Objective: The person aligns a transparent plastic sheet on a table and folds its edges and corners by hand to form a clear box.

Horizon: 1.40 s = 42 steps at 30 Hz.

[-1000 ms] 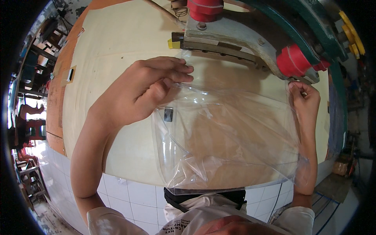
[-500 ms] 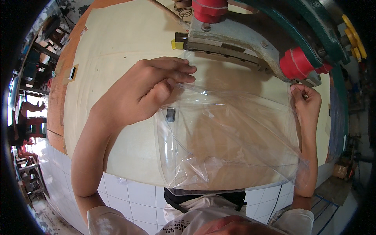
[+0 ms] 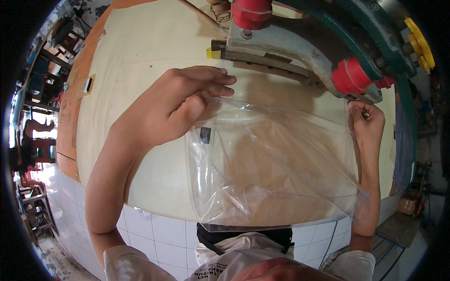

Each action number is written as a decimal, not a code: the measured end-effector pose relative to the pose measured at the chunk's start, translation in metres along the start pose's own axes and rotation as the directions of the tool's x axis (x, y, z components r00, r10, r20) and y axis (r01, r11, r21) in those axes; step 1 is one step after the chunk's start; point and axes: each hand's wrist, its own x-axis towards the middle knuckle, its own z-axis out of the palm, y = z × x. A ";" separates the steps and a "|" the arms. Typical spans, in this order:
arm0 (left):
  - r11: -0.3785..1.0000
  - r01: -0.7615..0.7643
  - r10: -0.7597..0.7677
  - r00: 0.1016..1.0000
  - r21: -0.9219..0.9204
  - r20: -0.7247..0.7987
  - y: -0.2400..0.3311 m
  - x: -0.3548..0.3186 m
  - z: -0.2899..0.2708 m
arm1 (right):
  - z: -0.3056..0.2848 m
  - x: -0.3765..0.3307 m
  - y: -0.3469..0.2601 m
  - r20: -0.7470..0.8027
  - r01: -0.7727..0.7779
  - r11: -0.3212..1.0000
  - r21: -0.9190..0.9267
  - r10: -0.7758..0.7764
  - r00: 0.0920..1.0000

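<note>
A large clear plastic sheet [image 3: 281, 159] spreads over the table and sags over its near edge. My left hand [image 3: 183, 103] has its thumb closed against its fingers at the sheet's upper left corner; the other fingertips reach out flat beside the machine. My right hand [image 3: 365, 119] pinches the sheet's upper right edge, just below the end of a metal bar. This bar [image 3: 276, 63] runs along the underside of a heavy press head [image 3: 290, 40] with red fittings, above the far edge of the sheet. A small dark rectangle [image 3: 205, 135] shows at the sheet's left side.
A cream covering [image 3: 126, 61] lies on the wooden table [image 3: 65, 140]. The press's green arm [image 3: 347, 28] and yellow knob [image 3: 419, 44] loom at upper right. A thin rod [image 3: 201, 16] reaches the press from the back. White floor tiles [image 3: 168, 229] show below the table edge.
The press's right side, with the green arm and yellow knob, has shifted slightly left in the view. Both hands hold nearly the same place; the sheet's folds have changed a little.
</note>
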 end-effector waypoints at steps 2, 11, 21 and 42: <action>0.999 0.035 -0.035 0.999 0.004 0.001 0.001 0.000 0.000 | 0.000 0.001 0.003 0.001 -0.018 1.000 0.011 0.018 1.000; 0.994 0.106 -0.107 0.994 -0.032 -0.030 0.007 0.005 0.005 | -0.006 -0.001 0.002 -0.001 -0.045 0.996 0.078 0.045 0.999; 0.997 0.078 -0.078 0.994 -0.006 -0.079 0.012 0.006 0.004 | -0.004 0.004 -0.001 0.002 -0.058 0.997 0.053 0.058 0.998; 0.992 0.128 -0.128 0.992 0.019 -0.017 0.013 0.007 0.002 | -0.007 0.001 -0.011 0.006 -0.069 0.998 0.004 0.069 0.998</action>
